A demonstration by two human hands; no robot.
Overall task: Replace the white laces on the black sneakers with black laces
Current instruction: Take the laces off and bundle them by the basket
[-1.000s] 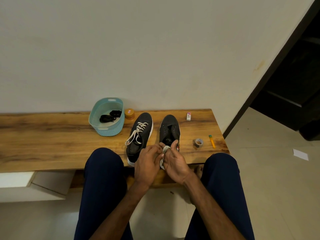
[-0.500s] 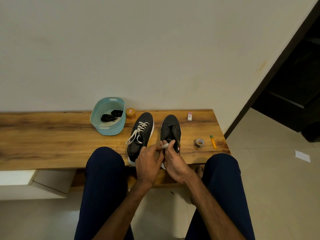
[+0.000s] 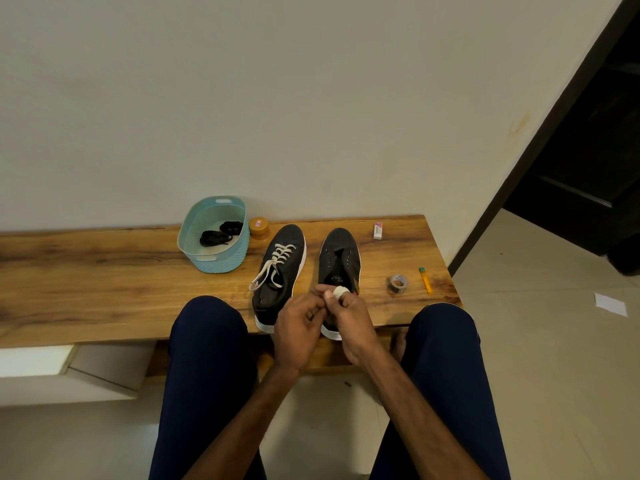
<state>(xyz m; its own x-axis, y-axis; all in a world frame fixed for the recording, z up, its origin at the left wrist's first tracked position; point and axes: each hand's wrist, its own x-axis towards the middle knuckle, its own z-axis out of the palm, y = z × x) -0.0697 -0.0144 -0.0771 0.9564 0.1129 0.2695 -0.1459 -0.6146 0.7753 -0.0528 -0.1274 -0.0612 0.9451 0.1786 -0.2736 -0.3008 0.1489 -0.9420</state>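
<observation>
Both hands meet just above the heel end of the right sneaker (image 3: 339, 258), over the near edge of the bench (image 3: 104, 271). The right hand (image 3: 349, 317) has its fingers curled, with the coiled white lace (image 3: 338, 292) wound round a fingertip. The left hand (image 3: 298, 327) is curled too, and its thumb and forefinger pinch at the side of that coil.

The right sneaker shows bare eyelets. The left sneaker (image 3: 280, 271), just beside it, carries its white laces (image 3: 277, 261), with the loose ends trailing towards its heel. Both sneakers lie with their long axis running away from the person, toes to the wall.

The black laces (image 3: 220, 233) lie bundled in the teal basket (image 3: 221, 265), which sits beyond the hands and to the left, past the toe of the laced sneaker and near the wall. As I judge it, the left hand is the nearer one for that reach, going diagonally forward over the left sneaker. First the coil needs somewhere to go, and bare bench lies to the right, near the tape roll (image 3: 397, 283).
</observation>
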